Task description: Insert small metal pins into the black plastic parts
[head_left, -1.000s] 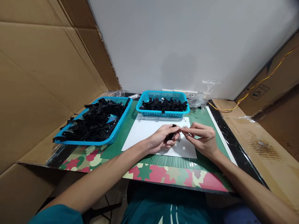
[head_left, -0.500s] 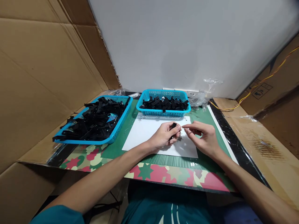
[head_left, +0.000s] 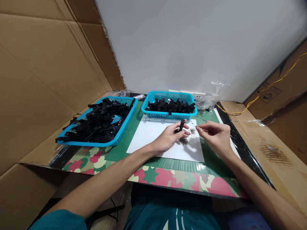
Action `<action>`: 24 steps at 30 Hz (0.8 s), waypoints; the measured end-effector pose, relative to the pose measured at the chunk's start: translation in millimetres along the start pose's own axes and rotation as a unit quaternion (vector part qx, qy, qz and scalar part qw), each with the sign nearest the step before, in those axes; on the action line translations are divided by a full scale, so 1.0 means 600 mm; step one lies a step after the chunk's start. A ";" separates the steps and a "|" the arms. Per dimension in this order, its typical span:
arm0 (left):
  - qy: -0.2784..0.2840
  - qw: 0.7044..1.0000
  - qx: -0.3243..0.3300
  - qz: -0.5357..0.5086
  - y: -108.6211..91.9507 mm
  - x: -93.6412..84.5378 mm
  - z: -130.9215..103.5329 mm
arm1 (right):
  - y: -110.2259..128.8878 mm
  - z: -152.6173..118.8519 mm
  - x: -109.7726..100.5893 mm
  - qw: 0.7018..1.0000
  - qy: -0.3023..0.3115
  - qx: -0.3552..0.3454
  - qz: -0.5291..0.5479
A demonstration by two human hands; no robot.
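Head view, clamping black part (head_left: 182, 125) in left hand (head_left: 170, 136) over sheet (head_left: 153, 137) near its right edge, with right hand (head_left: 215, 135) apart, pinched at that edge near heaped bits (head_left: 192, 131), cannot tell if on anything.

Your left hand (head_left: 169, 137) holds a black part (head_left: 182, 124) over white paper (head_left: 147, 137); your right hand (head_left: 216, 135), pinched together, hovers beside tiny wiry pieces (head_left: 192, 131).
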State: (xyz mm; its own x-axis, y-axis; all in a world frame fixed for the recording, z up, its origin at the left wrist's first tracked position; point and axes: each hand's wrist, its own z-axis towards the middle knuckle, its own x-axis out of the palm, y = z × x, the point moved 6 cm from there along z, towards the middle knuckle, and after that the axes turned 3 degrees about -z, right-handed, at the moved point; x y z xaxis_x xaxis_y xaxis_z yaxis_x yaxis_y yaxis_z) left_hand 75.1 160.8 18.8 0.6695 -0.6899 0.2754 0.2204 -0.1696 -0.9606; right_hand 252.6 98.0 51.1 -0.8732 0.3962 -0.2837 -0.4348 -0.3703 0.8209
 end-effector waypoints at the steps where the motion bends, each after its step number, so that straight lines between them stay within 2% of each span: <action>1: 0.005 1.000 0.010 0.007 -0.004 0.002 0.000 | -0.002 0.001 -0.004 1.000 -0.010 0.002 0.002; 5: 0.013 1.000 0.023 0.000 -0.009 0.006 -0.001 | -0.003 0.007 -0.017 0.999 -0.042 0.013 0.000; 11: -0.037 0.998 0.040 0.016 -0.009 -0.012 0.003 | -0.001 0.009 -0.022 0.999 -0.049 0.022 -0.007; 15: -0.041 0.999 0.009 0.021 -0.009 -0.015 0.004 | -0.002 0.007 -0.020 0.999 -0.043 0.023 -0.018; 17: -0.035 0.998 0.005 0.050 -0.011 -0.014 0.002 | -0.003 0.008 -0.020 0.999 -0.042 0.020 -0.023; 20: -0.011 0.992 0.033 0.120 -0.016 -0.009 -0.002 | -0.007 0.010 -0.021 0.999 -0.034 0.022 -0.026; 24: 0.014 0.960 0.102 0.259 -0.024 -0.002 -0.009 | -0.017 0.013 -0.021 0.998 0.002 0.050 -0.025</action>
State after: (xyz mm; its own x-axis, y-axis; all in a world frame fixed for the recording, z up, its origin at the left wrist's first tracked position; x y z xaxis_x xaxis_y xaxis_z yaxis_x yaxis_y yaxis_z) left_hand 67.1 160.2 31.8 0.7073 -0.6644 -0.2414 -0.0009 0.3407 -0.9402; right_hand 269.8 103.4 50.1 -0.8516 0.4088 -0.3282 -0.4544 -0.2632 0.8511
